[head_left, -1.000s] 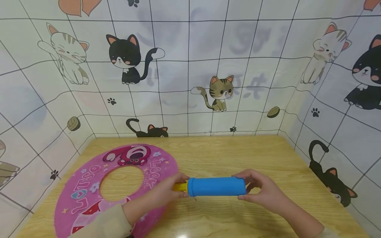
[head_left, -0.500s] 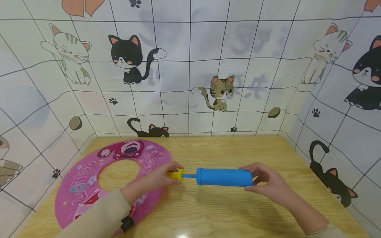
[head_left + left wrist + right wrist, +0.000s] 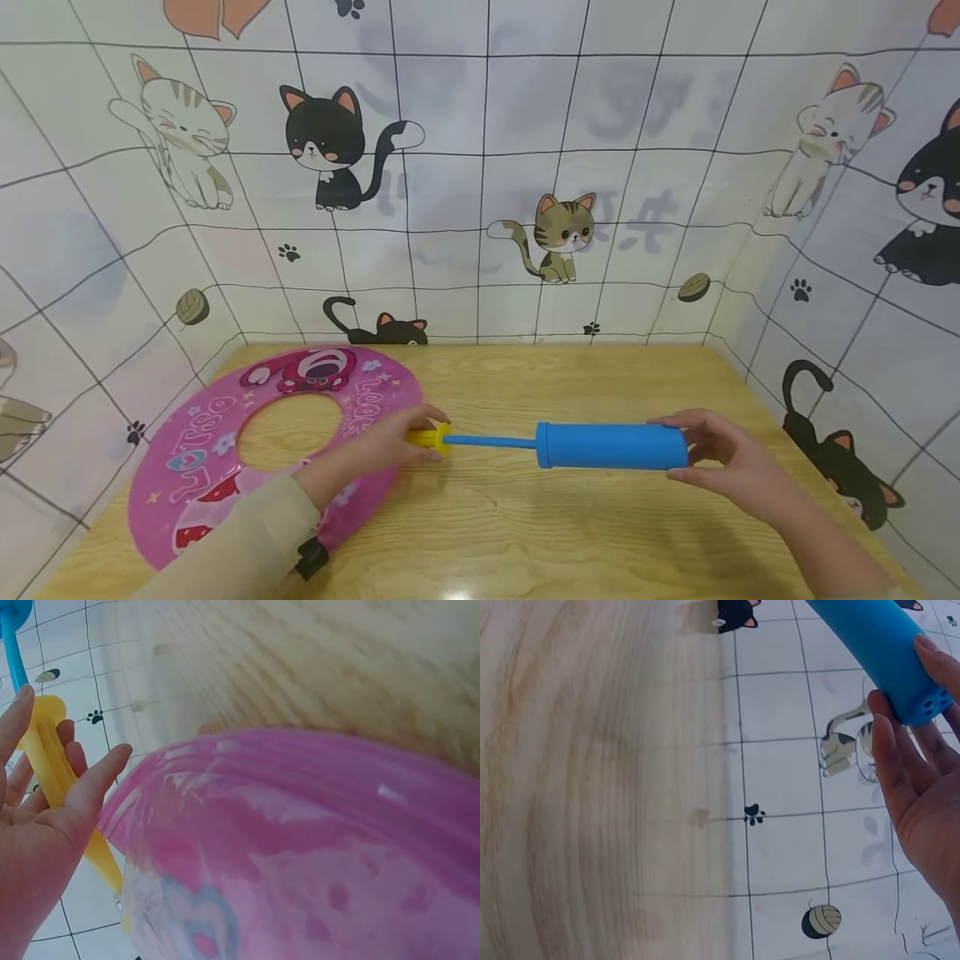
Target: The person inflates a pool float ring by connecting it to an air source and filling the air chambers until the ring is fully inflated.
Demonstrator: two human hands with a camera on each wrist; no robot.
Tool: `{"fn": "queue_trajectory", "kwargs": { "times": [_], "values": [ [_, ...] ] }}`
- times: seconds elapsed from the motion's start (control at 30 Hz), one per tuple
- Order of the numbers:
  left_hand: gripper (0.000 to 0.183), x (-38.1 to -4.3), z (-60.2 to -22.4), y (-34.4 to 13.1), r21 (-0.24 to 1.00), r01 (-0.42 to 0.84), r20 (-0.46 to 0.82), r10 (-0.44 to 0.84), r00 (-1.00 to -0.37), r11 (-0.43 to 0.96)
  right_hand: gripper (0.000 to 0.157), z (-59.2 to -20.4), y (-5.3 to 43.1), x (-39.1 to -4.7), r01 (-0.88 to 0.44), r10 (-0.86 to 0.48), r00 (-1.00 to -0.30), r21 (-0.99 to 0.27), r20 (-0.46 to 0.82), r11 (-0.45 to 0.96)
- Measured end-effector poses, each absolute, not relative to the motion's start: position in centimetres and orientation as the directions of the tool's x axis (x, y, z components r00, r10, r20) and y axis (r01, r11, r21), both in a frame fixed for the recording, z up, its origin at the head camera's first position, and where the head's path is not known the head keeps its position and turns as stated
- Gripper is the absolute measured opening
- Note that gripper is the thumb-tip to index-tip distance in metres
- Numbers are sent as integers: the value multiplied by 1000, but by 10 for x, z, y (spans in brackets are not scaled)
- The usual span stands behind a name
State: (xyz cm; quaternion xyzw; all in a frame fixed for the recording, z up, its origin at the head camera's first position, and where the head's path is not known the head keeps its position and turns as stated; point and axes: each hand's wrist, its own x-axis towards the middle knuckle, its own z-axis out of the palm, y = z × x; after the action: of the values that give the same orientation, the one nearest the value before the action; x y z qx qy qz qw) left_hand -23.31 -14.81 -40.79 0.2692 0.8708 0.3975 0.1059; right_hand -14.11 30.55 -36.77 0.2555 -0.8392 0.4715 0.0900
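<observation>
A hand pump with a blue barrel (image 3: 613, 446) and a yellow handle (image 3: 51, 761) is held level above the table. My left hand (image 3: 393, 440) grips the yellow handle, fingers around it. At the barrel's far right end, my right hand (image 3: 723, 458) holds it between thumb and fingers; small holes show in that end in the right wrist view. A thin blue rod (image 3: 491, 442) stretches between handle and barrel. Beneath and left of my left arm lies a pink swim ring (image 3: 161, 475) with printed bear and flower pictures, partly hidden by the sleeve.
The wooden table (image 3: 555, 533) meets a wall covering (image 3: 450, 192) printed with cats and grid lines at the back and both sides. A small black object (image 3: 311, 557) sits at the left wrist, by the sleeve.
My hands have moved apart, the left to the left and the right to the right. The pump's rod, hidden at first, is now drawn far out of the barrel.
</observation>
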Motion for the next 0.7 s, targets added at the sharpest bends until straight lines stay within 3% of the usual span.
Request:
{"fn": "queue_trajectory", "kwargs": {
  "times": [0.23, 0.7],
  "values": [
    [44, -233, -410, -150, 768, 386, 23, 581, -814, 510, 54, -363, 304, -141, -531, -349, -843, -743, 410, 408],
    [45, -225, -409, -132, 792, 364, 29, 565, -824, 490, 50, -373, 259, -148, -402, -306, -905, -828, 295, 390]
  ]
}}
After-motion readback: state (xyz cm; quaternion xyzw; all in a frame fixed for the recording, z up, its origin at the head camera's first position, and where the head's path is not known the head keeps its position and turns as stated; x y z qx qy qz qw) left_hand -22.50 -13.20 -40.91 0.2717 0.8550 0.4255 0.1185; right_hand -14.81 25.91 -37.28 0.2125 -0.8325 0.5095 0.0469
